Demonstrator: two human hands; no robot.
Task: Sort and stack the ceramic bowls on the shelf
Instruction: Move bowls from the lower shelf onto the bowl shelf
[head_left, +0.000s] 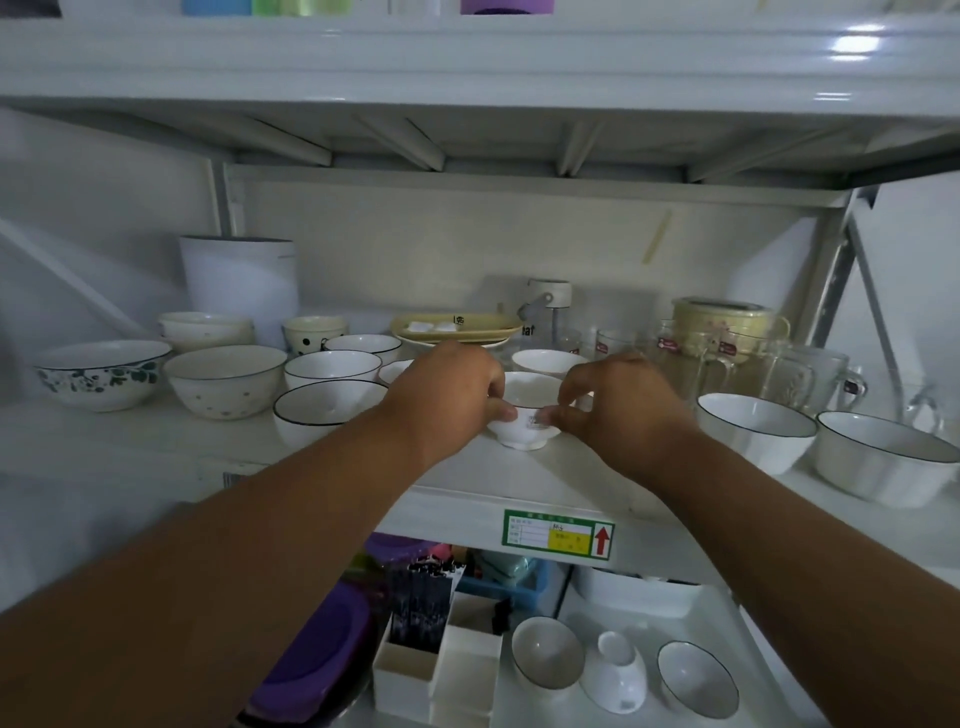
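Both hands hold a small white bowl (522, 423) standing near the shelf's (519, 483) front edge. The left hand (447, 395) curls its fingers round the bowl's left rim, thumb on the wall; the right hand (618, 402) pinches the right rim, and a second white bowl (548, 361) sits just beyond the fingertips

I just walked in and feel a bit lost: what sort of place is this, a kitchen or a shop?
Probably a stockroom or shop storage: a white metal shelf bears a green stock label, crowded with unmatched bowls like the black-rimmed bowl and tagged glass mugs.
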